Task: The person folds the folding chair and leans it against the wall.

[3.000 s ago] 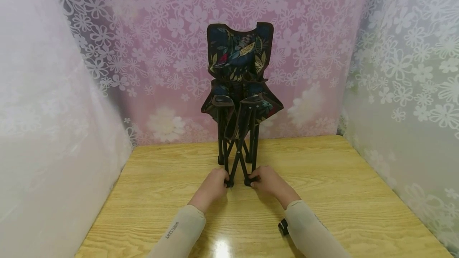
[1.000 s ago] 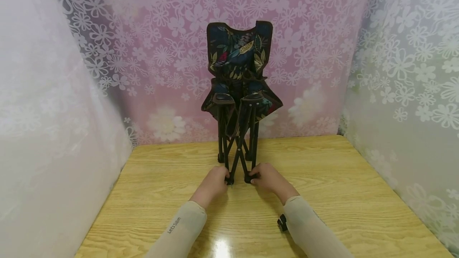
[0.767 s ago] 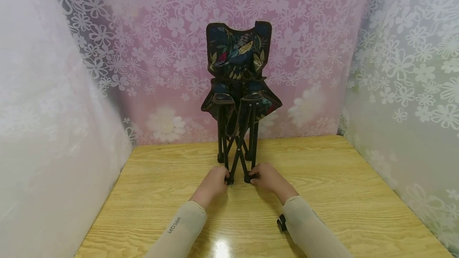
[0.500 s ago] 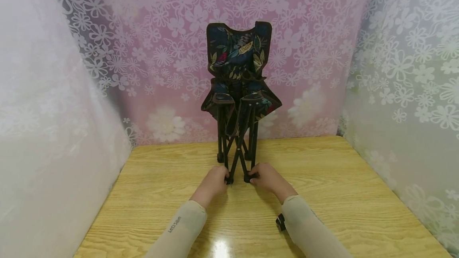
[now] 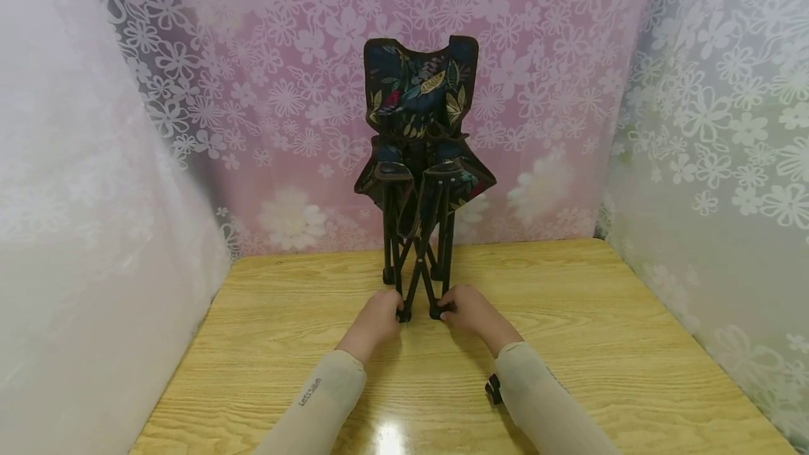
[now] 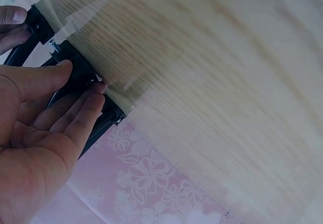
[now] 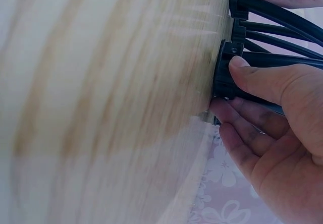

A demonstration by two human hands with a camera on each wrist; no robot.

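A partly folded camping chair stands upright at the back middle of the table, its dark fabric printed with leaves and its black legs crossed close together. My left hand pinches the near left foot; in the left wrist view its thumb lies over that black plastic foot, fingers curled beneath. My right hand holds the near right foot in the same way, and the right wrist view shows the thumb across the black foot. The two front feet are a short gap apart. The rear feet rest on the wood behind.
The wooden table ends at a pink flowered curtain right behind the chair. Pale sheets hang at the left and right sides. A small black item shows beside my right sleeve.
The chair's front feet and both hands have shifted slightly away from me, and the front feet are a touch closer together. Both grips stay the same.
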